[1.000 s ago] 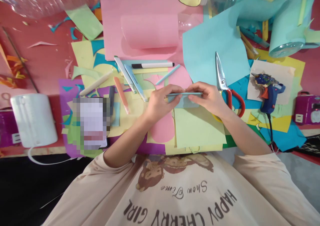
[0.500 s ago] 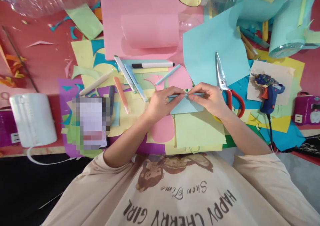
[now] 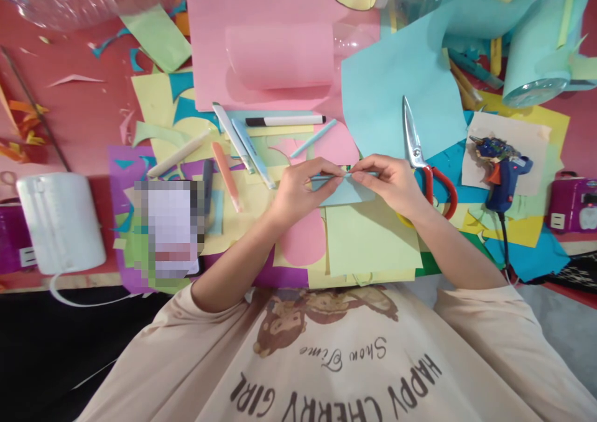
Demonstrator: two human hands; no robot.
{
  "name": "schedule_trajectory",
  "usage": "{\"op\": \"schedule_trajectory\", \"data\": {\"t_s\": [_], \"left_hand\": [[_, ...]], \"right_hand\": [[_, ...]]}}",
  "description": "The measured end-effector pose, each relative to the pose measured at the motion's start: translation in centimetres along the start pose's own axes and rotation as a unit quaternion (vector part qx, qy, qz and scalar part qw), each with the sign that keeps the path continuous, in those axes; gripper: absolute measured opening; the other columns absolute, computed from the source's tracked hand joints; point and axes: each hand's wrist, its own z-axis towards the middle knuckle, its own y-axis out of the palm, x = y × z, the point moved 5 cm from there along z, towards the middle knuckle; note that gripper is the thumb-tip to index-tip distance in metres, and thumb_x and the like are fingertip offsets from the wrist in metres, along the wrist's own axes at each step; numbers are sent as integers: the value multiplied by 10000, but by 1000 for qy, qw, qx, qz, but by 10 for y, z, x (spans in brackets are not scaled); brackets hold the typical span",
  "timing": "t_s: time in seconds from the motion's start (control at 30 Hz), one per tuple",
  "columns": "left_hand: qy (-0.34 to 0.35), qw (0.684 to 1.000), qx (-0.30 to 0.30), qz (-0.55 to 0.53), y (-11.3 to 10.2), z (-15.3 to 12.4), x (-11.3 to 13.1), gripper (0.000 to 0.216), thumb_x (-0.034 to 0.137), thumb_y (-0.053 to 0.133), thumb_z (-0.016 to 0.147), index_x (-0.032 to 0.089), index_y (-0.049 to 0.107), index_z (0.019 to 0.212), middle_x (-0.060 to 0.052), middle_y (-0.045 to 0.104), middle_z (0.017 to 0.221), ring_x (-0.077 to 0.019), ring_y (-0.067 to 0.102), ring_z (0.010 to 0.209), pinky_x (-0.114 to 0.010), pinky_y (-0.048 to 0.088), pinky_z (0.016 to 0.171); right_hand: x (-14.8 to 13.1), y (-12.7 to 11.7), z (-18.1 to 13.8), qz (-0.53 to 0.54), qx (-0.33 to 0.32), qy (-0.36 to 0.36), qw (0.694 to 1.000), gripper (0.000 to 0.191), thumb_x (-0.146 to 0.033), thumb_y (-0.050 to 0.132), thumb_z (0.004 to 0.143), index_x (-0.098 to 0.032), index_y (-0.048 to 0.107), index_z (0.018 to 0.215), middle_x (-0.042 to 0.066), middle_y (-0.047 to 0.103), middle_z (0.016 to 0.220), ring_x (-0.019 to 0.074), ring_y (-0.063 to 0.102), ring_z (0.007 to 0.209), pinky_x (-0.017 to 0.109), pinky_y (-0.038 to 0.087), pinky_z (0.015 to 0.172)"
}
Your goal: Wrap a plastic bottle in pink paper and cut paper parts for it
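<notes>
Pale blue paper slip [image 3: 347, 192], half-rolled, sits above the light green sheet [image 3: 368, 238] at the table's middle. To roll well, I'd judge: keep the tube tight and both ends level. Left hand [image 3: 298, 192] and right hand [image 3: 389, 183] each pinch its rolled edge, fingertips closed.

Small light-blue paper piece [image 3: 347, 192], top edge rolled into a thin tight tube lying crosswise, rest of the sheet hanging flat below the roll. Held just above the paper-covered table, near its front edge, about mid-width, pinched at either end of the roll. Loose corner points toward the front.
</notes>
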Motion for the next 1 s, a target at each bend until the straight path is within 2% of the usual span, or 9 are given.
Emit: {"op": "schedule_trajectory", "data": {"t_s": [0.2, 0.33, 0.57, 0.7, 0.87, 1.0], "left_hand": [[-45, 999, -17, -13, 1, 0, -4, 229, 409, 599, 844, 196, 654, 906, -42, 715, 883, -147, 681, 824, -261, 539, 749], [-50, 999, -1, -8, 0, -1, -8, 251, 438, 579, 855, 201, 641, 912, -32, 693, 863, -136, 669, 799, -257, 523, 718], [-18, 999, 11, -39, 2, 1, -6, 172, 357, 637, 822, 204, 604, 892, -23, 688, 867, -131, 663, 807, -282, 539, 764], [13, 999, 13, -46, 1, 0, -4, 166, 333, 648, 823, 206, 589, 912, -23, 680, 871, -125, 659, 804, -278, 541, 758], [23, 999, 12, -39, 2, 0, -6, 253, 416, 642, 827, 233, 558, 982, -23, 654, 889, -135, 655, 826, -289, 539, 757], [53, 998, 0, -24, 3, -1, -2, 174, 345, 610, 856, 223, 561, 971, -25, 644, 889, -130, 634, 820, -282, 527, 759]], "right_hand": [[-2, -2, -3, -13, 23, -10, 1000, 150, -363, 691, 799, -216, 705, 825, 1, 713, 829, 148, 643, 782, 268, 493, 682], [-2, -3, -3, -33, 28, -22, 999, 118, -337, 693, 795, -223, 707, 824, 0, 713, 839, 155, 644, 801, 277, 486, 693], [-2, -2, -1, -34, 20, -36, 999, 61, -266, 683, 803, -226, 685, 848, -12, 694, 850, 145, 626, 820, 271, 455, 706], [-2, -3, 0, -33, 18, -22, 999, 154, -367, 671, 821, -214, 666, 834, -11, 670, 817, 118, 593, 739, 242, 417, 613], [6, -1, 2, 1, -13, 15, 1000, 220, -432, 660, 824, -212, 667, 829, -21, 647, 775, 95, 565, 620, 232, 402, 548], [9, -1, 2, -11, -6, 27, 1000, 268, -466, 675, 800, -198, 672, 792, -20, 629, 722, 96, 551, 580, 234, 392, 531]]}}
